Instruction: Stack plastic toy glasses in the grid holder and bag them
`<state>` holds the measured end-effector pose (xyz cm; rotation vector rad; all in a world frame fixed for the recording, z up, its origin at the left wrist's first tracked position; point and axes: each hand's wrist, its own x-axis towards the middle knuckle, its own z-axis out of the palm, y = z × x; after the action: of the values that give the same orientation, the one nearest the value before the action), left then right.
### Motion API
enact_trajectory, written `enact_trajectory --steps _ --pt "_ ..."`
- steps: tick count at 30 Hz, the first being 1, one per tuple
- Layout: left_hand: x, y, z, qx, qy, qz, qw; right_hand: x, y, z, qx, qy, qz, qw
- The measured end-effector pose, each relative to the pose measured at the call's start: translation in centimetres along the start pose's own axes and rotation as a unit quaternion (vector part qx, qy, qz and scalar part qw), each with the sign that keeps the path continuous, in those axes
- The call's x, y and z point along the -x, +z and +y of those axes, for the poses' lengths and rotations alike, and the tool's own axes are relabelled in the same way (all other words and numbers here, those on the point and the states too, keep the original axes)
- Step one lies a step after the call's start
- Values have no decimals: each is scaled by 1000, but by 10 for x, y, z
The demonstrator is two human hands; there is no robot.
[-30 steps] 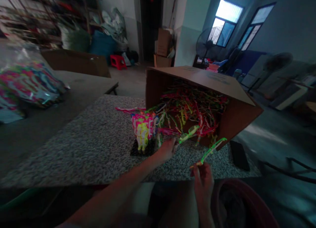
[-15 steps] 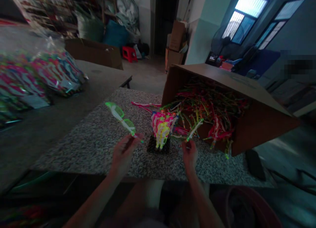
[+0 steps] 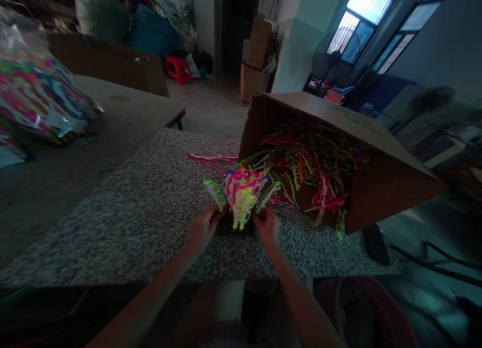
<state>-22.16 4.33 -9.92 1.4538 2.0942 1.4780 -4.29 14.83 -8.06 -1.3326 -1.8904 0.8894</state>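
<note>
My left hand (image 3: pixel 204 227) pinches the lower end of a thin green-and-white plastic piece (image 3: pixel 214 193) at the left side of a colourful bundle. On the bundle's right, my right hand (image 3: pixel 268 226) has its fingers closed on the lower end of another green-and-white plastic piece (image 3: pixel 269 195). Between the hands stands the bundle of pink, white and yellow plastic pieces (image 3: pixel 243 197), in a dark holder (image 3: pixel 235 231) on the speckled table. My fingertips are partly hidden against the bundle and holder.
A cardboard box (image 3: pixel 391 197) lies on its side at the right, full of loose colourful pieces (image 3: pixel 309 152). Pink strips (image 3: pixel 211 158) lie behind the bundle. Filled clear bags (image 3: pixel 45 97) rest on another table at the left. A dark flat object (image 3: pixel 376 244) lies by the box.
Both hands have moved inward to the bundle, bringing their green-and-white pieces to its left and right sides. The camera view has shifted slightly.
</note>
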Motion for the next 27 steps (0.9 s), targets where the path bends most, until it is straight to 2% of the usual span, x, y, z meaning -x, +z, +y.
enact_trajectory --steps 5,11,17,23,25,27 --pt "-2 1 2 -27 48 -19 998 1 -3 -5 55 -24 -25 998" --pt "-5 10 -4 -82 65 8 994 -5 -1 -4 49 -46 -42 997" --pt "-4 14 -16 -132 78 31 988 -7 1 4 -2 -1 -45 999" --pt "-5 21 -18 -212 37 -1 977 -6 14 -8 163 -5 -59 985" --pt "-9 19 -19 -223 22 -13 974 -6 10 -14 192 0 -69 979" --pt "-14 11 -19 -209 17 -20 978 -7 -3 -18 186 -27 -109 976"
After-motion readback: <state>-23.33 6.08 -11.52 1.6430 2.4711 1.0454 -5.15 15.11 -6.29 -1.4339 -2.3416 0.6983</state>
